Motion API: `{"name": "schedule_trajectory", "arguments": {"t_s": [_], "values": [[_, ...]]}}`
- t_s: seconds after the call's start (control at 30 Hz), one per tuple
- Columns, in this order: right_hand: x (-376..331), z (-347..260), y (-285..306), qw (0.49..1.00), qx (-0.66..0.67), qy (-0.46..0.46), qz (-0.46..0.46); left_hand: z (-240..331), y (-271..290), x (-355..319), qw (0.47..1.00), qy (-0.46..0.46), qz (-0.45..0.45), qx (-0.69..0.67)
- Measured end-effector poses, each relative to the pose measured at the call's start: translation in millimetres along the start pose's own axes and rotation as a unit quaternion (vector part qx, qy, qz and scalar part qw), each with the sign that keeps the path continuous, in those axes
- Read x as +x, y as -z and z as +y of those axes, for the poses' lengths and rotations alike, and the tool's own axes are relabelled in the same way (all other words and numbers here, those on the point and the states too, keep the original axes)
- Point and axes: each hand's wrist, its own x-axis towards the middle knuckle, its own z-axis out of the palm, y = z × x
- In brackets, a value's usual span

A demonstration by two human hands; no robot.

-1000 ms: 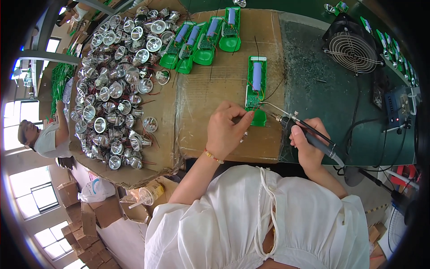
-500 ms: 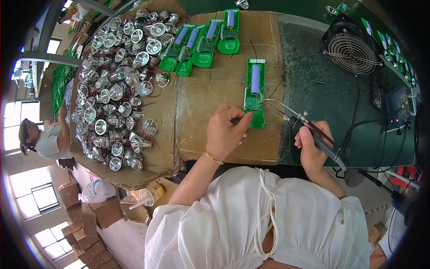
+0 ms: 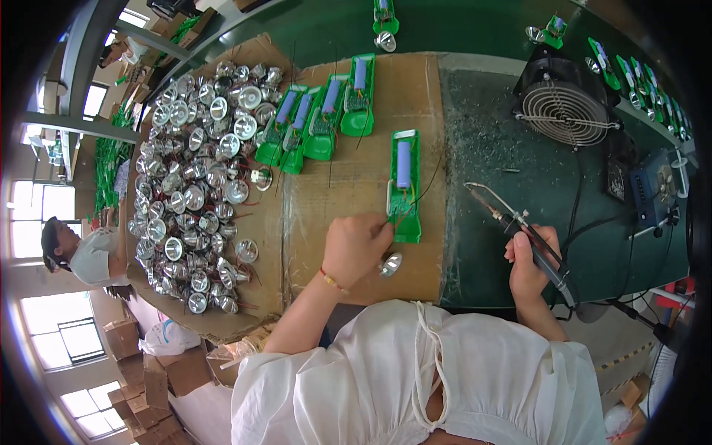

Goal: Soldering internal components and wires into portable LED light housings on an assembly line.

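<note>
My left hand (image 3: 357,246) is closed, thumb and fingers pinched at the lower left edge of a green plastic housing (image 3: 408,232). What sits between the fingertips is hidden. The housing carries a purple cylindrical battery (image 3: 403,165) and a small green circuit board (image 3: 401,205) with thin wires. A silver reflector cup (image 3: 391,265) shows just beside that hand, below the housing. My right hand (image 3: 528,261) grips a soldering iron (image 3: 510,225) with a thin solder-feed tube along it. Its tip points up and left, apart from the board.
A heap of silver reflector cups (image 3: 194,196) covers the cardboard (image 3: 315,245) at left. Several green housings with batteries (image 3: 320,141) lie above. A round-grilled fan (image 3: 567,111) and a blue soldering station (image 3: 654,185) with cables stand at right. Another person (image 3: 89,248) is at far left.
The soldering iron has drawn away to the right from the circuit board. My left hand remains at the housing, and the reflector cup now shows beside it. The whole view has shifted.
</note>
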Motion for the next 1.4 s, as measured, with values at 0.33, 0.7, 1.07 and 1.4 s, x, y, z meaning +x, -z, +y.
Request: {"name": "schedule_trajectory", "arguments": {"t_s": [0.33,0.7,1.07,1.4], "values": [[-0.2,0.4,-0.6,0.995,-0.003,-0.102,0.002,67.5,-20.6,280.8,0.983,-0.042,0.133,0.119],[5.9,-1.3,-2.0,0.997,-0.031,-0.073,0.023,15.8,18.8,197.6,0.846,-0.187,0.166,0.472],[4.1,10.7,0.3,0.992,-0.075,-0.012,0.100,28.6,1.1,34.1,0.967,-0.161,0.163,0.113],[1.0,14.4,-10.9,0.995,-0.074,0.010,0.068,-130.3,107.4,28.8,0.800,0.081,0.448,0.390]]}}
